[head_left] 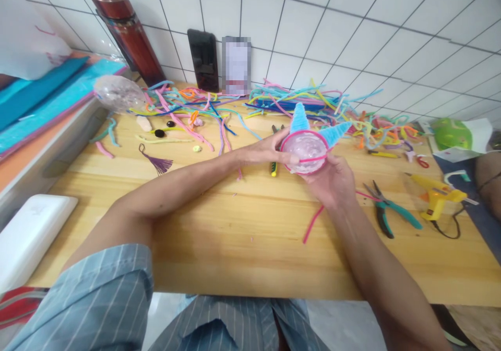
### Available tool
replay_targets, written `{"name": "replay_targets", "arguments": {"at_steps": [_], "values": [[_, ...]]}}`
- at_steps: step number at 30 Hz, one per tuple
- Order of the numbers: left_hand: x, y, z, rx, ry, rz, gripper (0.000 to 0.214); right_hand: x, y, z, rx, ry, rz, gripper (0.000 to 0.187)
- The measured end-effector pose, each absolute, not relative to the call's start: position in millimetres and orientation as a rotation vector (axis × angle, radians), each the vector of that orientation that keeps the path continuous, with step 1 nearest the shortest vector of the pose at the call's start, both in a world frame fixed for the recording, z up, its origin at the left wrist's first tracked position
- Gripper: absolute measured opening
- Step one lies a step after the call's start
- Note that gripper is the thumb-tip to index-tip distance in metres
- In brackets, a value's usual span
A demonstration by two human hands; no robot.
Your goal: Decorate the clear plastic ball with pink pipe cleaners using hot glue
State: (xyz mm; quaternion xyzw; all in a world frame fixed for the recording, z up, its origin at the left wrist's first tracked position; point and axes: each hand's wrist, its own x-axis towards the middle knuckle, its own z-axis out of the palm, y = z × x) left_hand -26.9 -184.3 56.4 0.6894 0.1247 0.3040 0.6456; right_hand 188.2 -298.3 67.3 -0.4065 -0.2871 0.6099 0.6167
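Both my hands hold a clear plastic ball (305, 150) above the wooden table (242, 226). A pink pipe cleaner (313, 223) rings the ball and trails down past my wrist. Two light blue pipe-cleaner cones (300, 117) stick up from the ball like ears. My left hand (272, 150) grips the ball's left side with its thumb laid across the front. From below and to the right, my right hand (332, 181) cups the ball with curled fingers.
Several coloured pipe cleaners (274, 100) litter the table's far side. Teal-handled pliers (387, 207) and a yellow glue gun (436, 197) lie at the right. A second clear ball (115, 93), a red flask (125, 30), a black phone (203, 59) and a purple tassel (156, 160) are at the left and back.
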Motion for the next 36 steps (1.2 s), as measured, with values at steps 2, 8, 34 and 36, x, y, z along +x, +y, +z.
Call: {"name": "replay_targets", "arguments": {"at_steps": [2, 8, 34, 36], "values": [[-28, -185, 58, 1.528, 0.29, 0.678, 0.103, 192, -297, 65, -0.924, -0.65, 1.445, 0.021], [-29, -187, 57, 1.51, 0.412, 0.642, 0.097, 194, -295, 60, -0.95, -0.638, 1.437, 0.024], [-15, -187, 36, 1.314, 0.44, 0.861, 0.096, 195, -291, 51, -0.906, -0.539, 1.157, 0.027], [-16, -188, 38, 1.308, 0.458, 0.866, 0.096, 196, -291, 50, -0.894, -0.537, 1.17, 0.028]]}}
